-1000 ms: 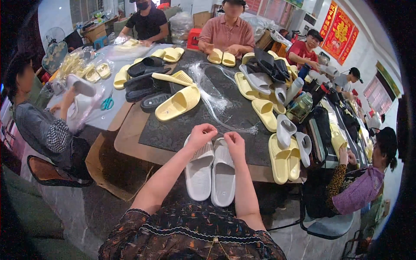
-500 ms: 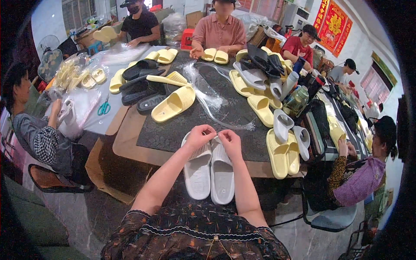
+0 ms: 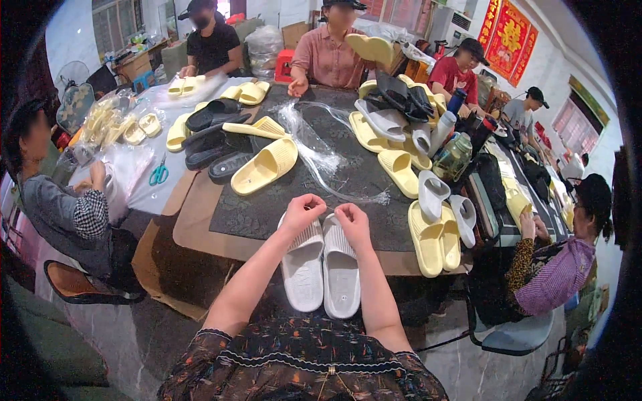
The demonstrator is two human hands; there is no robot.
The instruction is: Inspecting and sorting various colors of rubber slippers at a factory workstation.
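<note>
A pair of light grey ribbed slide slippers lies side by side in front of me, heels toward my body. My left hand (image 3: 304, 214) is closed in a pinch over the toe of the left grey slipper (image 3: 302, 281). Close beside it, my right hand (image 3: 353, 224) pinches above the toe of the right grey slipper (image 3: 342, 281). What the fingertips hold is too fine to make out. Beyond my hands, a bundle of clear thin plastic strands (image 3: 319, 152) lies on the dark table mat (image 3: 234, 212), its long ends trailing right.
Yellow slippers (image 3: 266, 168) and black slippers (image 3: 204, 144) are heaped at the left. More yellow slippers (image 3: 426, 237), grey ones (image 3: 434, 190) and bottles (image 3: 454, 155) crowd the right. Teal scissors (image 3: 159, 174) lie on the left table. Several co-workers sit around, one holding up a yellow pair (image 3: 372, 48).
My hands stay pinched and have drawn slightly apart over the grey slippers. The co-worker opposite has lifted a yellow pair; the one at far left has lowered a yellow pair to the table.
</note>
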